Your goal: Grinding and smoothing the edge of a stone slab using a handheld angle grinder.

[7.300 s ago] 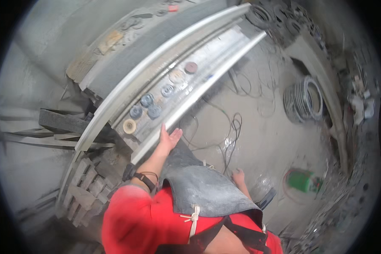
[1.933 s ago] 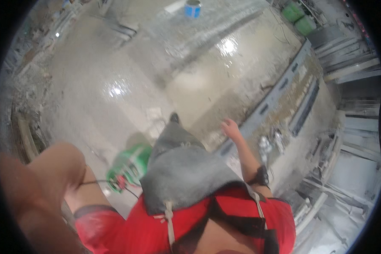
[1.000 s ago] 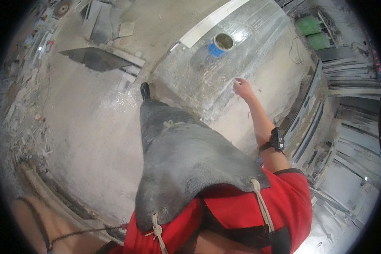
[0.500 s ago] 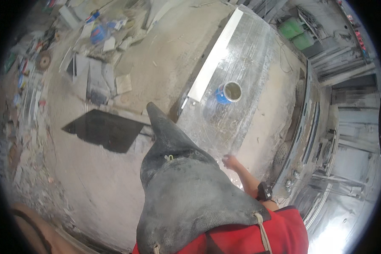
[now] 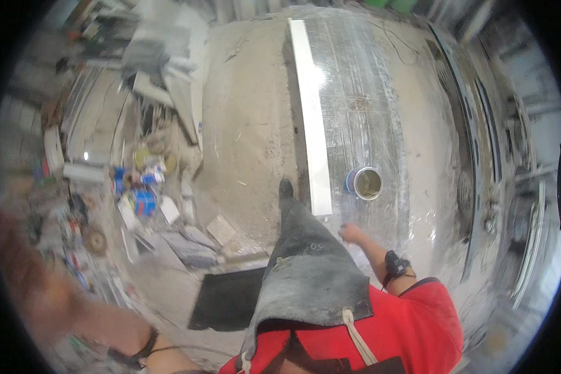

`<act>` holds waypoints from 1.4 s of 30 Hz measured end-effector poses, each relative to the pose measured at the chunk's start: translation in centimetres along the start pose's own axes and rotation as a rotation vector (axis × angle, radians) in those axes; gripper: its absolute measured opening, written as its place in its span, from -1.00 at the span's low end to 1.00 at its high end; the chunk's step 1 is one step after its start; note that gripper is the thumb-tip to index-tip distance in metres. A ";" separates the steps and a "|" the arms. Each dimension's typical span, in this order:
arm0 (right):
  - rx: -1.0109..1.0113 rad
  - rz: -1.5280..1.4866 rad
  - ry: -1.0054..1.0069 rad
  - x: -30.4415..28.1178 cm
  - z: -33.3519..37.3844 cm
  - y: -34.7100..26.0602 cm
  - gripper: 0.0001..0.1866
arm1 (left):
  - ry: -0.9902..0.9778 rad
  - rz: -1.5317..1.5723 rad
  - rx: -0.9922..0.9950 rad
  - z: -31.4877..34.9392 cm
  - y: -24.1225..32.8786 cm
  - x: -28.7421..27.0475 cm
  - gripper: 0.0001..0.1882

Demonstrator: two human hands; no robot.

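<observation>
My right hand [image 5: 351, 234] hangs over the near end of a long grey worktop [image 5: 371, 137], fingers curled in. Whether anything is inside them I cannot make out. Just beyond it stands an open blue can [image 5: 364, 184], its inside a dull greenish grey. A long white strip [image 5: 311, 124] lies along the worktop's left edge, its near end close to that hand. My left hand [image 5: 40, 280] is raised at the lower left, large and smeared by motion, so its fingers do not show clearly. I wear a grey apron [image 5: 308, 268] over a red shirt.
A dark flat panel [image 5: 226, 299] lies on the floor by the apron. Scraps and offcuts are heaped at the left, with a blue container [image 5: 144, 202] among them. Long rails [image 5: 461, 112] run along the right. A thin cable [image 5: 396, 47] lies at the far right.
My view has swung left, and the worktop now runs nearly straight ahead. The left hand has come up into view from the lower left corner. The right hand stays low near the worktop.
</observation>
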State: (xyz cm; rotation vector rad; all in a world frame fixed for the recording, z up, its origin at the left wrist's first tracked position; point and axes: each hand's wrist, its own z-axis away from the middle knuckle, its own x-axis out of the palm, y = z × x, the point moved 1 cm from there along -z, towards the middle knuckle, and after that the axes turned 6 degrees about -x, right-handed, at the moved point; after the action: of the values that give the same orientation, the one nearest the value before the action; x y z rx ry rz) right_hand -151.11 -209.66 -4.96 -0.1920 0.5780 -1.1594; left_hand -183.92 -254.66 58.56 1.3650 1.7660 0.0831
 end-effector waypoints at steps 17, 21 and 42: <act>0.460 -0.920 0.766 2.2 -4.6 -13.3 -0.49 | -1.186 0.441 -1.410 -7.6 -44.4 69.7 -0.24; 0.230 -2.239 0.817 8.8 -9.5 -16.5 -0.52 | -1.426 0.437 -1.302 -8.5 -52.5 84.9 -0.27; 0.656 -2.750 1.289 0.0 -40.7 -12.9 -0.32 | -1.373 0.322 -1.365 1.5 -61.0 110.2 -0.32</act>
State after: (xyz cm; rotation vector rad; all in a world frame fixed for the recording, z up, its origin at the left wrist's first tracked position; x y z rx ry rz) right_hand -182.73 -208.85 -33.55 0.7892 0.7318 -4.1847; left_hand -230.06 -190.14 -39.25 0.3394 0.0920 0.3431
